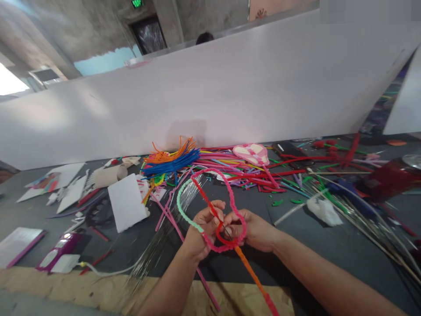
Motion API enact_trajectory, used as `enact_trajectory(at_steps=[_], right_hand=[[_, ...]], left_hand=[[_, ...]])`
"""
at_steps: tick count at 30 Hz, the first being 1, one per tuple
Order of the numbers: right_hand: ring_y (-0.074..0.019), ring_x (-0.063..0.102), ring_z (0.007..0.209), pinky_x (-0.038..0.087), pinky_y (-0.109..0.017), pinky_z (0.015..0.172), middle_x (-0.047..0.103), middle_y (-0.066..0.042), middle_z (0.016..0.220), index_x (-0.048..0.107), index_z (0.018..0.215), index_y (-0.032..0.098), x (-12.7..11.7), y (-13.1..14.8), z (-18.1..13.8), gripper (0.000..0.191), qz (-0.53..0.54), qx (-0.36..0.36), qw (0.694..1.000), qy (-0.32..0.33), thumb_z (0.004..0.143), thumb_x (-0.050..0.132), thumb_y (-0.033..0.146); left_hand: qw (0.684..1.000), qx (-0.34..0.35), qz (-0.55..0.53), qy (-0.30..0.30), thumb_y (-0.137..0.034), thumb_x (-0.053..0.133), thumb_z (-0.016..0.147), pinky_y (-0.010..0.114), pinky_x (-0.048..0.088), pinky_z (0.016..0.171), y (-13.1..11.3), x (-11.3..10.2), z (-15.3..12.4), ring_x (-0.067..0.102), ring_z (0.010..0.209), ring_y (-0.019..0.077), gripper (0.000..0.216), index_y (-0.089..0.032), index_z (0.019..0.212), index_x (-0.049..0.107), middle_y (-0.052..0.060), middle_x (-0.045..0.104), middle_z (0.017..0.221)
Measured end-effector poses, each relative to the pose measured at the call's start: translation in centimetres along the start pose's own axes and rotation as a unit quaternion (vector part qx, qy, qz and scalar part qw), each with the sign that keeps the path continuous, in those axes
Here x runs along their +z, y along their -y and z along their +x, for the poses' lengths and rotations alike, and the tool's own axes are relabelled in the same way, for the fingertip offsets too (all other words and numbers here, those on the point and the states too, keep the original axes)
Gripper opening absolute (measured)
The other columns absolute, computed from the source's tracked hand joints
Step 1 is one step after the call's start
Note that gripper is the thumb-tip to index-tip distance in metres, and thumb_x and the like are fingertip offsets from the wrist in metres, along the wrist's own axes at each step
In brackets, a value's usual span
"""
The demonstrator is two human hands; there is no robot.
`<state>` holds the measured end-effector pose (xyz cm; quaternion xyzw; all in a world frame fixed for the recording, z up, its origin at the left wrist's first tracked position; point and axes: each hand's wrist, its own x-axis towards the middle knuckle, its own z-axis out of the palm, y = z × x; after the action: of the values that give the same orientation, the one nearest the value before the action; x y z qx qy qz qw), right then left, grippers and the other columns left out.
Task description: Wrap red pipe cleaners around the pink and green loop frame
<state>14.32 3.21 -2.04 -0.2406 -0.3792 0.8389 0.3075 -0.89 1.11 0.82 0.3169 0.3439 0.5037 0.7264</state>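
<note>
Above the table I hold a twisted chenille-stem loop [231, 193], mostly pink with a mint-green stretch on its left side. A red chenille stem [204, 193] runs down inside it from the top and curls near the bottom. My left hand [200, 235] is closed, pinching the red stem between thumb and fingers. Facing it, my right hand [256, 230] pinches the curled lower part of the same stem, with the pink loop passing across its fingers. From the loop's bottom an orange chenille tail [250, 267] slants down to the right, turning pink-red at its end.
Colourful chenille stems [223, 164] lie heaped behind my hands, beside a pink-striped heart shape [251, 153]. Thin metal wires [158, 241] lie left of centre. White card [126, 202], a cardboard tube [108, 175] and a purple device [61, 250] are leftward; a red can [388, 180] stands right. A white partition [230, 96] rises behind.
</note>
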Motion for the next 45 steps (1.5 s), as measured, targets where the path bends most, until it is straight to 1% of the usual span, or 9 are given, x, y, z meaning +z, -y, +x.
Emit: enact_trajectory(at_steps=[4,7,11,17,25,32,34,40,45], right_hand=[[-0.0022,0.034,0.043,0.02,-0.019,0.041,0.047,0.006,0.051,0.062,0.06,0.01,0.4,-0.8,-0.2,0.036,0.012,0.019,0.998,0.065,0.057,0.081,0.041],[-0.0023,0.035,0.041,0.02,-0.018,0.04,0.051,0.004,0.051,0.067,0.066,0.008,0.4,-1.3,-0.3,0.044,0.016,0.022,0.992,0.126,0.057,0.079,0.049],[-0.0045,0.045,0.043,0.026,-0.017,0.039,0.059,-0.001,0.055,0.068,0.067,0.007,0.6,-2.1,-0.3,0.043,0.074,0.027,0.984,0.159,0.057,0.08,0.048],[-0.0024,0.038,0.04,0.026,-0.016,0.041,0.047,0.007,0.045,0.055,0.054,0.012,0.9,-1.5,0.0,0.032,0.089,0.031,0.984,0.152,0.056,0.082,0.029],[-0.0062,0.046,0.05,0.029,-0.018,0.047,0.055,0.001,0.058,0.057,0.07,0.013,0.1,-0.4,0.0,0.032,0.077,0.002,0.996,0.05,0.066,0.076,0.038],[-0.003,0.031,0.043,0.017,-0.017,0.04,0.048,0.006,0.056,0.055,0.073,0.016,0.4,-0.5,0.4,0.025,0.138,-0.019,0.99,-0.006,0.072,0.073,0.033],[-0.0026,0.03,0.043,0.016,-0.017,0.04,0.046,0.007,0.056,0.053,0.073,0.016,0.3,-0.5,0.3,0.026,0.13,-0.02,0.991,-0.003,0.072,0.074,0.032],[-0.0022,0.028,0.04,0.019,-0.017,0.04,0.043,0.008,0.051,0.05,0.068,0.015,-0.5,-0.7,0.0,0.032,0.106,0.012,0.988,0.108,0.068,0.076,0.033],[-0.0036,0.033,0.044,0.022,-0.017,0.042,0.046,0.006,0.057,0.05,0.072,0.016,0.1,-0.8,0.2,0.035,0.051,-0.036,0.997,0.048,0.07,0.073,0.042]], left_hand=[[0.999,-0.022,0.004,0.038,-0.024,0.078,0.062,0.016,0.043,0.043,0.7,0.1,0.0,0.05,0.053,0.0022,0.019,-0.013,0.063,0.063,0.004,0.05,0.106],[0.998,-0.027,0.017,0.058,-0.022,0.078,0.062,0.015,0.038,0.038,1.0,-0.1,0.0,0.049,0.05,0.0015,0.016,-0.013,0.064,0.065,0.005,0.051,0.106],[0.997,-0.028,0.008,0.067,-0.019,0.08,0.059,0.017,0.041,0.048,1.1,0.0,0.0,0.051,0.058,0.0045,0.014,-0.014,0.061,0.067,0.005,0.053,0.102],[0.998,-0.038,0.011,0.055,-0.025,0.082,0.057,0.019,0.039,0.051,1.2,0.2,-0.1,0.046,0.056,0.0046,0.019,-0.013,0.059,0.067,0.004,0.054,0.092],[0.999,-0.017,0.025,0.009,-0.027,0.079,0.061,0.017,0.04,0.044,1.2,0.1,0.4,0.047,0.055,0.0048,0.021,-0.012,0.062,0.066,0.002,0.05,0.088],[1.0,-0.005,-0.01,-0.022,-0.025,0.081,0.059,0.02,0.045,0.067,1.1,0.1,0.7,0.053,0.069,0.0098,0.02,-0.013,0.064,0.066,0.001,0.054,0.076],[1.0,0.003,-0.012,-0.018,-0.024,0.081,0.058,0.021,0.045,0.068,1.0,0.1,0.6,0.053,0.069,0.0098,0.02,-0.013,0.063,0.065,0.0,0.054,0.077],[0.999,-0.026,-0.043,-0.014,-0.023,0.08,0.06,0.022,0.045,0.069,0.5,0.6,0.2,0.052,0.064,0.0086,0.022,-0.015,0.073,0.065,-0.003,0.051,0.067],[0.998,-0.038,-0.05,-0.012,-0.024,0.081,0.059,0.019,0.044,0.061,0.9,0.7,0.2,0.052,0.063,0.0078,0.023,-0.013,0.069,0.064,0.0,0.053,0.074]])
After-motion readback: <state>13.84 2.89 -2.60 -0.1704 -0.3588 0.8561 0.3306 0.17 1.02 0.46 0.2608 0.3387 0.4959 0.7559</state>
